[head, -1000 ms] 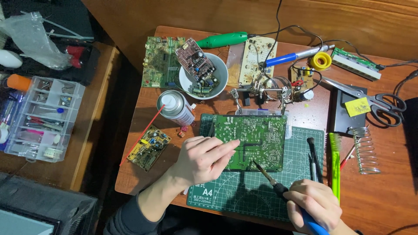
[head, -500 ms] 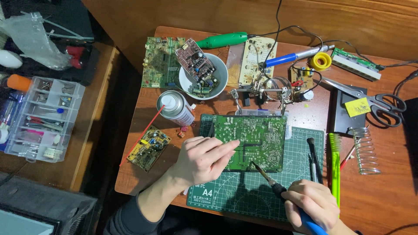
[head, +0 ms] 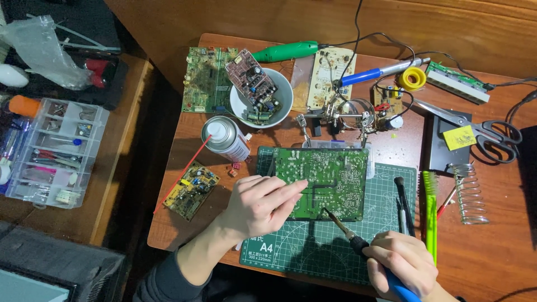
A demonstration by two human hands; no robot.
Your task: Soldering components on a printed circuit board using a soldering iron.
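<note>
We are pinning the green circuit board (head: 327,182) on the cutting mat (head: 313,251) near the table's front edge with our left hand (head: 260,204); our right hand (head: 400,263), still gripping the soldering iron (head: 349,232), has barely shifted, tip staying at the board's front edge.

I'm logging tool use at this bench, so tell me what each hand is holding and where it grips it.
The right hand holds a soldering iron by its blue handle, tip at the green circuit board. The left hand holds nothing; its fingers rest on that board's left part.

Left hand (head: 260,204) steadies green circuit board (head: 327,182); right hand (head: 400,263) holds soldering iron (head: 349,235) (tip touching board).
</note>
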